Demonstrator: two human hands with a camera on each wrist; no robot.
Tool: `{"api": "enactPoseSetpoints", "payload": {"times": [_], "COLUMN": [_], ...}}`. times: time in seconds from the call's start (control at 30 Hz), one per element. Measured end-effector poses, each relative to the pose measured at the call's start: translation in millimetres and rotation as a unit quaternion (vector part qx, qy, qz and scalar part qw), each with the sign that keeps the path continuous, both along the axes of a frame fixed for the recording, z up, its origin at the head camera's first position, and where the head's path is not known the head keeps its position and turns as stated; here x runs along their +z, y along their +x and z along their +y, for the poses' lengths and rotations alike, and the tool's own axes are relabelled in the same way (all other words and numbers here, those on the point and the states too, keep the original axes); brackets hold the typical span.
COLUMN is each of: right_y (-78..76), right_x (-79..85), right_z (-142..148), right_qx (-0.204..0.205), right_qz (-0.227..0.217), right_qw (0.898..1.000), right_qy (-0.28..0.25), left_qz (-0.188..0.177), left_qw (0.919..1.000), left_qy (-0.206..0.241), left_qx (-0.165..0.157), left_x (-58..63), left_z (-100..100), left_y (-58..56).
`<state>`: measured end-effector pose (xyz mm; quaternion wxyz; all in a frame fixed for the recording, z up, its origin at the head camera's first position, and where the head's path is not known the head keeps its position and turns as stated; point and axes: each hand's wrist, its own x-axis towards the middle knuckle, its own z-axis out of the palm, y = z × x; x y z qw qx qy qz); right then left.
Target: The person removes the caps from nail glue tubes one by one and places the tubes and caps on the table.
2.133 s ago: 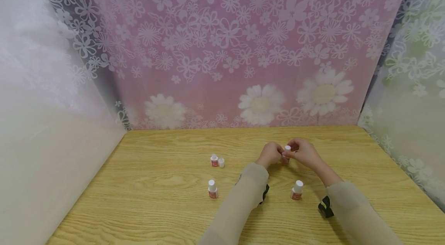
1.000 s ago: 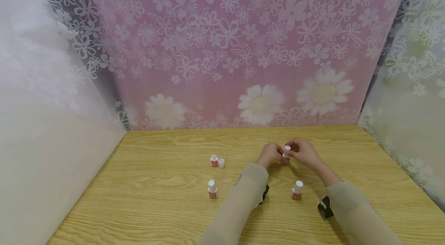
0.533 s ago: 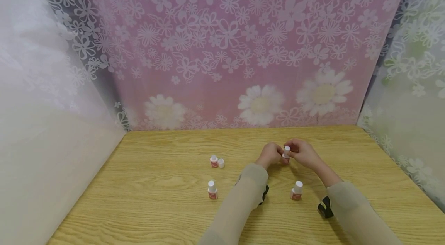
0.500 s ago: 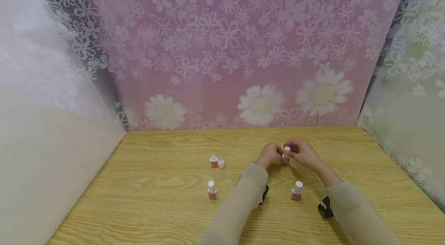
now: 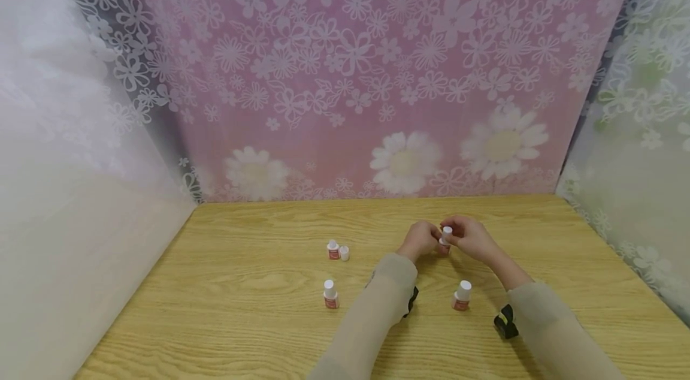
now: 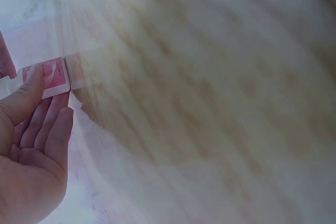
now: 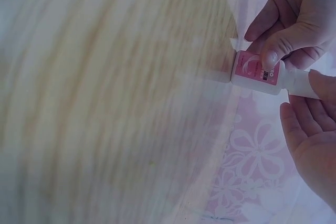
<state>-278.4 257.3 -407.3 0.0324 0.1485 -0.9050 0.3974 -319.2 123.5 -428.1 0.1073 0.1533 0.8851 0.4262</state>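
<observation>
in the head view, two pale sleeves [image 5: 366, 320] reach in from the near edge over a wood-grain surface [image 5: 242, 308], a black fitting [image 5: 505, 321] by the right one. the near left bottle [image 5: 331, 295] and the near right bottle [image 5: 462, 296] both stand upright and capped, well apart, the left sleeve between them. farther off on the left, the uncapped bottle [image 5: 333, 250] stands upright, its loose cap [image 5: 344, 253] close beside it. about level with these on the right, the held bottle [image 5: 444, 246] stands upright, base against the surface. the left hand [image 5: 420, 239] pinches its body between fingers and thumb, the thumb laid across the pink label, as both wrist views show; the right hand [image 5: 471, 238] pinches the white cap [image 7: 300, 83] at its top. a narrow neck shows between body and cap. at the far edge, a pink backdrop [image 5: 345, 68] with white flowers rises behind the surface; pale flowered sheets [image 5: 81, 158] hang left and right.
</observation>
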Motion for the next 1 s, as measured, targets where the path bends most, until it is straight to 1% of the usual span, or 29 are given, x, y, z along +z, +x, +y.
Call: {"api": "enactPoseSetpoints", "payload": {"times": [0.3, 0.6, 0.7, 1.0], "right_y": [1.4, 0.5, 0.5, 0.4], "right_x": [2.5, 1.6, 1.5, 0.1], "right_z": [-2.0, -2.9, -3.0, -1.9], "right_qx": [-0.008, -0.041, -0.044, -0.037], "right_qz": [-0.003, -0.033, -0.029, 0.004], "right_qw": [1.000, 0.998, 0.998, 0.999], "right_qy": [0.003, -0.018, -0.014, 0.001], "left_qz": [0.010, 0.003, 0.003, 0.012], "left_qw": [0.9998, 1.0000, 1.0000, 0.9999], "left_qy": [-0.015, -0.006, -0.005, -0.011], "left_qx": [0.000, 0.001, 0.000, -0.004], "left_x": [-1.5, -1.5, -1.6, -1.1], "left_z": [1.1, 1.0, 1.1, 1.1], "left_y": [-2.4, -1.5, -1.3, -0.9]}}
